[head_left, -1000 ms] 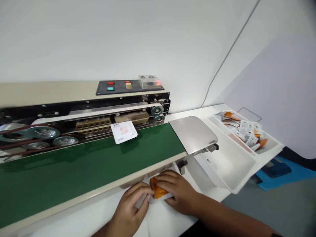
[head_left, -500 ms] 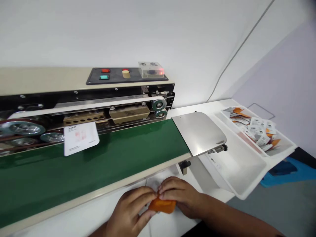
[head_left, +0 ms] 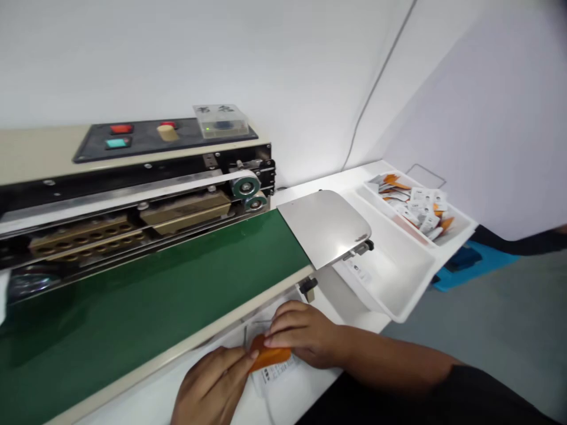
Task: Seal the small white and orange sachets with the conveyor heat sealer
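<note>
At the near edge of the machine, my two hands hold a small orange packet between them. My left hand pinches its left end with thumb and fingers. My right hand has its fingers curled over the packet's upper right side. Just below the orange packet shows a white face with dark print; whether it belongs to the same packet I cannot tell. Behind both hands runs the green conveyor belt of a band sealing machine.
A metal plate extends the belt's right end. Beyond it are a white tray and a bin with several orange and white packets. Buttons and a knob sit on the control panel. A white piece shows at the left edge.
The view has swung right, so the machine sits further left. The white packet in the sealer has moved left, almost out of view. A printed white face now shows below the orange packet.
</note>
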`<state>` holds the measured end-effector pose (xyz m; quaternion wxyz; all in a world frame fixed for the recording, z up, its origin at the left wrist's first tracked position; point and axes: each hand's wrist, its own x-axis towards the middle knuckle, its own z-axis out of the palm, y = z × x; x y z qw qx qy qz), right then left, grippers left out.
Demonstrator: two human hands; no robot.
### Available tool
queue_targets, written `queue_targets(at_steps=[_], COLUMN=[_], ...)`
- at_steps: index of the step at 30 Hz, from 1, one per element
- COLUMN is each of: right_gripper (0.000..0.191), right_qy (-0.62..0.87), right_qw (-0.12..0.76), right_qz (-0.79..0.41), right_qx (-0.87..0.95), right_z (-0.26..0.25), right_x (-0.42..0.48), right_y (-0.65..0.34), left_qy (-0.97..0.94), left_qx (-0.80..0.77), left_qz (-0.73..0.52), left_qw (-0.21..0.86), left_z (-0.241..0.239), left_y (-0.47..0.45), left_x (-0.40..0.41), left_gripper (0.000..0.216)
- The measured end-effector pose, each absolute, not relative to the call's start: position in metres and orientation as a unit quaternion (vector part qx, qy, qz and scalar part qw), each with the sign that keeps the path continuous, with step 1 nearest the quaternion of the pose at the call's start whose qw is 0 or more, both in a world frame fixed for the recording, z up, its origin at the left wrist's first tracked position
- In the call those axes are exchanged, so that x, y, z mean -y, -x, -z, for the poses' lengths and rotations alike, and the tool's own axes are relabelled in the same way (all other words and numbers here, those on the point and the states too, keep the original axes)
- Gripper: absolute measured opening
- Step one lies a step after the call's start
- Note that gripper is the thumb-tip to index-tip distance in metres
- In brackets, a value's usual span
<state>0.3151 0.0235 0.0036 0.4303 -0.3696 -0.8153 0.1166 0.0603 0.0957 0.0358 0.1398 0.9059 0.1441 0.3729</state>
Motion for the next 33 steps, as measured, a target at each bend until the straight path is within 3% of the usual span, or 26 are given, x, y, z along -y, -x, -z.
queue_targets(at_steps=[4, 8, 12, 16, 21, 24, 29, 33], right_gripper=[0.027, 0.041, 0.047, 0.046, 0.052, 0.057, 0.059, 0.048], right_qy=[0.394, 0.452, 0.442, 0.442, 0.440, 0.421, 0.427, 0.439], right_qw=[0.398, 0.337, 0.381, 0.459, 0.532, 0.552, 0.553, 0.564], right_qz=[-0.098, -0.112, -0.137, -0.222, -0.399, -0.462, -0.490, -0.480], right_qx=[0.823, 0.819, 0.800, 0.738, 0.603, 0.552, 0.522, 0.509], right_z=[0.008, 0.013, 0.013, 0.010, 0.007, 0.001, -0.013, -0.023], right_x=[-0.027, -0.028, -0.027, -0.018, -0.002, 0.004, 0.012, 0.016], right_y=[-0.314, -0.313, -0.316, -0.321, -0.320, -0.317, -0.315, -0.310], left_qy=[-0.911, -0.916, -0.913, -0.849, -0.705, -0.668, -0.651, -0.632], left_qx=[-0.112, -0.097, -0.142, -0.306, -0.426, -0.431, -0.419, -0.400], left_qz=[-0.383, -0.370, -0.357, -0.395, -0.435, -0.446, -0.428, -0.377], left_qw=[0.100, 0.118, 0.139, 0.172, 0.364, 0.412, 0.466, 0.546], left_z=[-0.044, -0.054, -0.055, -0.047, -0.044, -0.051, -0.066, -0.071], left_y=[-0.059, -0.063, -0.067, -0.069, -0.086, -0.095, -0.095, -0.091], left_x=[-0.097, -0.098, -0.096, -0.081, -0.059, -0.052, -0.046, -0.043], left_gripper=[0.022, 0.024, 0.022, 0.007, 0.029, 0.035, 0.045, 0.045])
